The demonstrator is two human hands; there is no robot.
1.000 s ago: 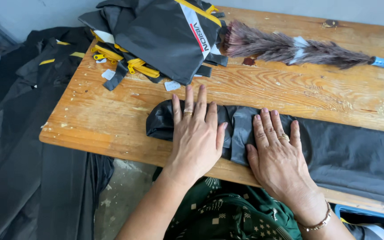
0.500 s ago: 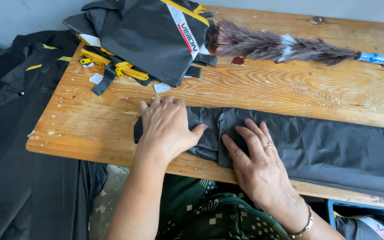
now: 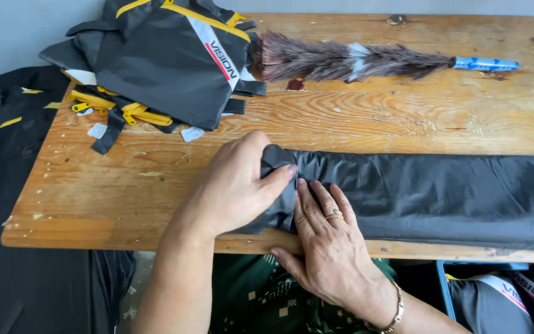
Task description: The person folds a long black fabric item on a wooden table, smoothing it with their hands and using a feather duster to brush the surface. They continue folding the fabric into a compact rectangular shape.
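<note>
At the near edge of the desk (image 3: 156, 179), running from centre out to 3 o'clock, lies a long folded strip of dark grey fabric (image 3: 440, 195), flat on the wood. Its left end is bunched up into a fold, gripped by the left hand (image 3: 236, 188): fingers curled over the top, thumb pressed on the fabric, closed on the rolled end. Right hand (image 3: 329, 247) at 6 o'clock from that, flat, fingers spread and together pressing the fabric down just beside the fold; ring on one finger, bracelet at the wrist. The two hands touch at the fold.

At 12 o'clock from the hands, a feather duster (image 3: 347, 60) lies across the desk, blue handle (image 3: 483, 64) pointing to 3 o'clock. At 10–11 o'clock, a heap of black-and-yellow garments (image 3: 168, 59) with white panel, yellow zip pulls and small white tags spilling onto the wood. Off the desk at 9 o'clock, more dark garments (image 3: 7, 161) hang or lie piled. At 4–5 o'clock below the desk edge, a blue-rimmed crate (image 3: 441, 291) holds similar dark pieces. Person's green patterned clothing visible at 6 o'clock.
</note>
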